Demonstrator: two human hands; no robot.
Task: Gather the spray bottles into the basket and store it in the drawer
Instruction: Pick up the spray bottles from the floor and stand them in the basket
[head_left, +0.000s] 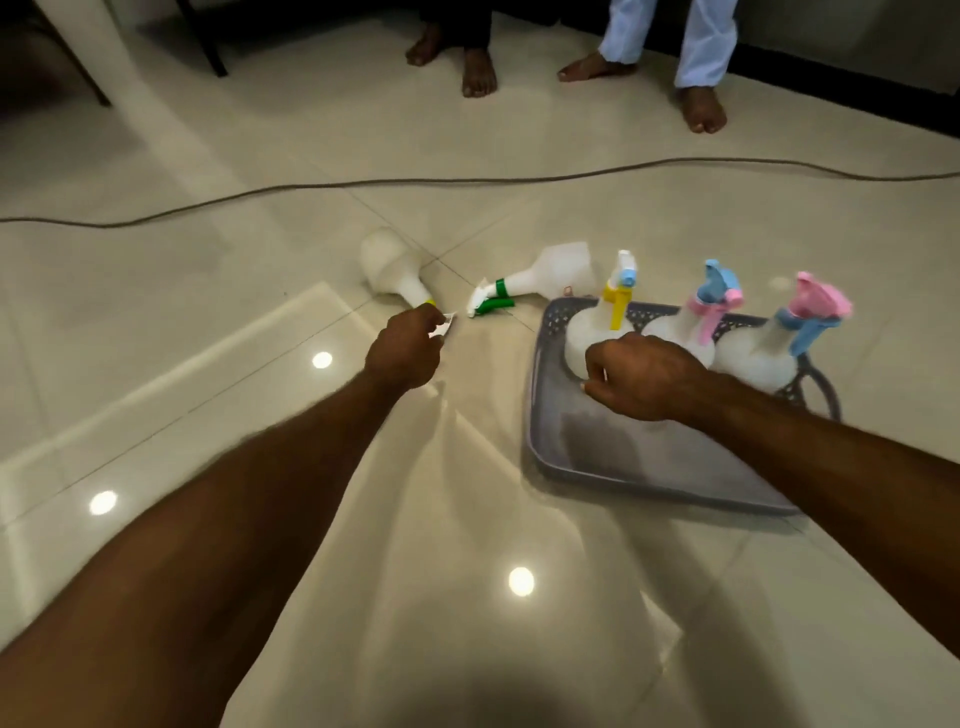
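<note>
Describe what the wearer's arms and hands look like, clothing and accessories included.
Both forearms are bare from the frame edge to the wrist: no sleeves, gloves, watch or bracelets show. The left hand and right hand wear no visible rings, though the fingers are partly curled and slightly blurred. No markings or cables are on either arm.

Glossy cream floor tiles (208, 291) fill the room, crossed by thin dark grout lines and mirroring three round ceiling lights (521, 581). A dark cable (467, 181) snakes across the floor from edge to edge. At the far left stand a white table leg (111, 57) and dark furniture legs (208, 41). Two people's bare feet (478, 70) rest on the tiles at the far side, before a dark skirting (831, 67).
</note>
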